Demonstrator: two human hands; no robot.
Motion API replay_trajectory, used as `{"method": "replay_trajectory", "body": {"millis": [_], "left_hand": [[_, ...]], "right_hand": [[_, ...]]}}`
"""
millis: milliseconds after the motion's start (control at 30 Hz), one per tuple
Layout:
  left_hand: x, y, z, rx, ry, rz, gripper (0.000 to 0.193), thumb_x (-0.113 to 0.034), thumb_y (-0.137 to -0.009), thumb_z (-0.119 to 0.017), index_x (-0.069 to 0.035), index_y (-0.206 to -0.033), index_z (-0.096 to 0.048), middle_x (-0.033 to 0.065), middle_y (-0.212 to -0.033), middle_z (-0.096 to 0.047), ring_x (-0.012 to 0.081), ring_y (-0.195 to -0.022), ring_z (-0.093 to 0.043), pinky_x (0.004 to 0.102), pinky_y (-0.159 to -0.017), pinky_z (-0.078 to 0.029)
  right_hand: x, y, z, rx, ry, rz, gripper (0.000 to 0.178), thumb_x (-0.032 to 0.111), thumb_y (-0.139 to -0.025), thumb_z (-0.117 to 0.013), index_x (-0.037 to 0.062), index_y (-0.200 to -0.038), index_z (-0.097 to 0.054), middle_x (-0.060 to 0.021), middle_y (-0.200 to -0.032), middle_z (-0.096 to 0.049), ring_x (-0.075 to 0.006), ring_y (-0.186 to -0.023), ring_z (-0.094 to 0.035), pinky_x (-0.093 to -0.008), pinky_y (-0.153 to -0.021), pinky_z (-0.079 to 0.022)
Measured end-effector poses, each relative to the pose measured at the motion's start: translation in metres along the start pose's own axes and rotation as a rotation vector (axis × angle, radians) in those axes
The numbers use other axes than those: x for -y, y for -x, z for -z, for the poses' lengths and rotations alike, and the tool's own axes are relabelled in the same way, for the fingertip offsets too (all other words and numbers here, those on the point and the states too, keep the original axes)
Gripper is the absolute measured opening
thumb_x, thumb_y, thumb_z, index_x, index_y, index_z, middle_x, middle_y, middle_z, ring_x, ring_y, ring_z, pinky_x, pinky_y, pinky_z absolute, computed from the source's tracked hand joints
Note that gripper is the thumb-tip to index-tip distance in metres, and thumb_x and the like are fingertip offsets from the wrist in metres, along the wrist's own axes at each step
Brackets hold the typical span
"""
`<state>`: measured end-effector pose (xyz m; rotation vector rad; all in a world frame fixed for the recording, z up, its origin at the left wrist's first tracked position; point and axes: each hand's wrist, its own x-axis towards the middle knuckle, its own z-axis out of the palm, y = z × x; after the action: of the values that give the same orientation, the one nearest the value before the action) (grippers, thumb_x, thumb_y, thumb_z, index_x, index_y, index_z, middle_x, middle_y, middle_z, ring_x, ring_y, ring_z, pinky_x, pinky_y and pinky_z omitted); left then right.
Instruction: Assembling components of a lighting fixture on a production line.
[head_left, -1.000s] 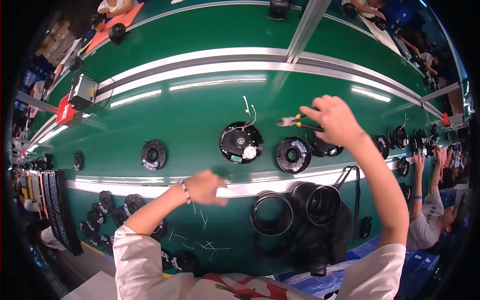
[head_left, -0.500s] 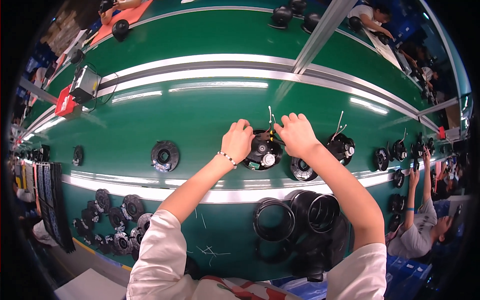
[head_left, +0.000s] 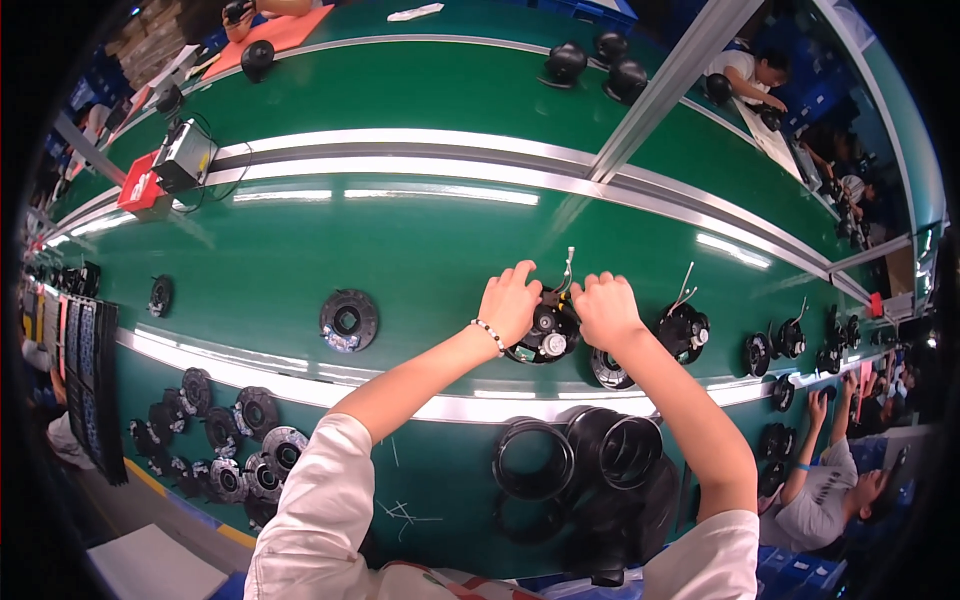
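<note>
A round black motor housing (head_left: 552,328) with a white round part and a patch of green circuit board lies on the green bench between my hands. My left hand (head_left: 512,304) has its fingers curled over the housing's upper left edge. Opposite it, my right hand (head_left: 604,308) is closed at the upper right edge, beside a small yellow piece; its fingertips hide what they pinch. Thin pale wires (head_left: 570,265) stand up between the two hands. Partly under my right wrist is a black and silver ring-shaped part (head_left: 610,370). A similar wired housing (head_left: 684,332) sits to its right.
Left of my hands lies a black disc part (head_left: 349,320). Nearer, several disc parts (head_left: 228,430) and black rings (head_left: 533,460) rest below the metal rail (head_left: 460,408). A red bin (head_left: 143,190) stands far left. At the right, a co-worker (head_left: 835,490) reaches in.
The whole view has shifted somewhat. My hands have drawn closer to the housing, the right one lower along its edge. The pale wires now stand closer together.
</note>
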<state>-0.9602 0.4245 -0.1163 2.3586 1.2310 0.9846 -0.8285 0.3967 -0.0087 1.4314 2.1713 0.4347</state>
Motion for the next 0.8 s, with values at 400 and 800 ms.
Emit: {"method": "replay_trajectory", "body": {"millis": [400,800], "left_hand": [[0.01,0.137,0.083,0.043,0.064,-0.027,0.022,-0.021,-0.069,-0.065,-0.009,-0.053,-0.057,-0.0006,-0.092,-0.057,0.0211,-0.1,-0.049,0.0565,-0.093,-0.021],[0.083,0.148,0.065,0.068,-0.253,0.113,0.037,-0.027,-0.068,-0.065,-0.009,-0.097,-0.05,0.0091,-0.118,-0.043,0.0287,-0.114,-0.036,0.0629,-0.092,-0.017]], "right_hand": [[0.051,0.163,0.098,-0.323,-0.657,-0.073,0.041,0.019,-0.059,-0.067,0.0059,-0.097,-0.055,-0.008,-0.07,-0.052,-0.0261,-0.061,-0.052,-0.0368,-0.055,-0.044],[0.355,0.255,-0.074,-0.186,-1.224,-0.066,0.063,0.016,-0.052,-0.071,0.003,-0.11,-0.049,-0.013,-0.1,-0.045,-0.028,-0.094,-0.043,-0.0368,-0.079,-0.037]]}}
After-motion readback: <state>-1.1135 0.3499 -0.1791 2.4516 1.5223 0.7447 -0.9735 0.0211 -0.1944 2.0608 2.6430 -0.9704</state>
